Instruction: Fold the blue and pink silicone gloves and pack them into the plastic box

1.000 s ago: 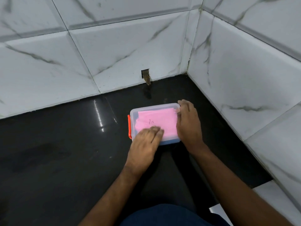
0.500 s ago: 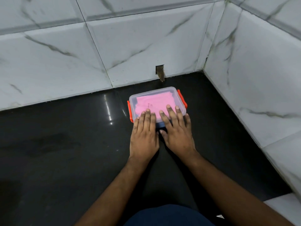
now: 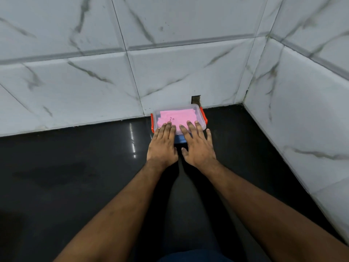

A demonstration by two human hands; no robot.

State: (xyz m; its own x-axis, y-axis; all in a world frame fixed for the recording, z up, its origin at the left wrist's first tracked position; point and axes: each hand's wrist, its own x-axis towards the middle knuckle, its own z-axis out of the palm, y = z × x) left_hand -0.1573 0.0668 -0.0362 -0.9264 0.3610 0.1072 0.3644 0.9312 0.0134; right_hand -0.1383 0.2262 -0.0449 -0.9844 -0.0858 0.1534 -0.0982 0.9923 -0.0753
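1. The box (image 3: 178, 118) sits on the black worktop (image 3: 75, 176), its far edge hard against the tiled wall (image 3: 170, 76), just below and left of a small hole (image 3: 196, 98) in the tiles. The clear lid (image 3: 196, 108) is on, with a red clip (image 3: 152, 122) at the box's left end and another (image 3: 204, 115) at its right end.
2. The pink glove (image 3: 177, 118) shows through the lid, lying flat on top. A strip of blue (image 3: 180, 139) shows at the box's near side between the two hands; I take that for the blue glove underneath, though little of it is visible.
3. The left hand (image 3: 163, 143) lies flat with fingers straight and close together, fingertips on the near part of the lid. The right hand (image 3: 198, 142) is flat too, fingers spread a little, tips on the lid nearer the right clip. Neither grips anything.
4. The step looks like seating the lid. Press straight down with both palms rather than forward, since the wall already stops the box.
5. Keep pressure even at both ends; a folded glove springs back and can lift a corner.
6. I cannot tell whether the clips are latched. If not, hold the lid with one hand while the other snaps each clip.
7. Check that no glove edge is pinched under the rim.
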